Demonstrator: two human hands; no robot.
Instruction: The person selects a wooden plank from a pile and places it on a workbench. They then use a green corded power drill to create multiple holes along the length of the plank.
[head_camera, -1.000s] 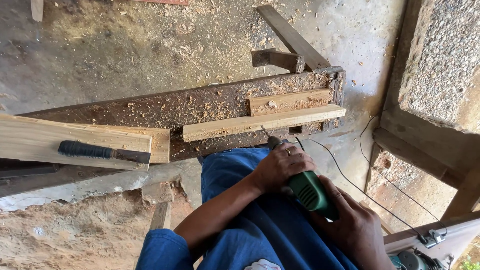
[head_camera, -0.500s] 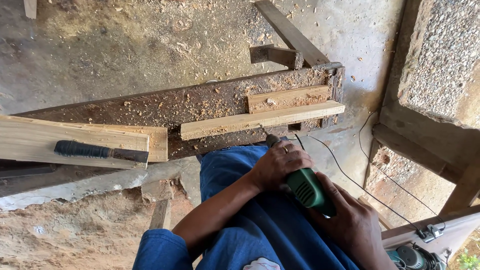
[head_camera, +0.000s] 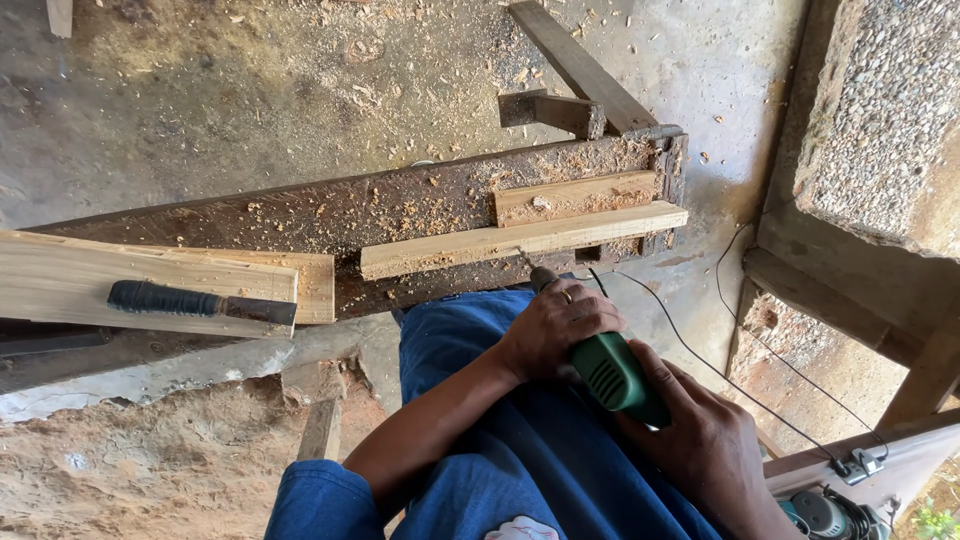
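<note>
Both hands hold a green electric drill (head_camera: 612, 372) over my lap. My left hand (head_camera: 553, 328), with a ring on one finger, wraps the front of the drill body. My right hand (head_camera: 706, 446) grips its rear. The drill's bit touches the near edge of a pale wooden strip (head_camera: 520, 240) lying on a dark, shaving-covered bench (head_camera: 350, 215). A shorter wooden block (head_camera: 575, 197) lies just behind the strip.
A dark-handled tool (head_camera: 200, 301) rests on pale planks (head_camera: 70, 280) at left. A thin black cord (head_camera: 740, 385) runs right to a plug. A second green tool (head_camera: 820, 515) sits at bottom right. Sawdust covers the concrete floor; a stone wall (head_camera: 880, 120) stands at right.
The drill moved forward until its bit met the strip's edge, then stayed there. My view shifted slightly. Both hands keep their grip.
</note>
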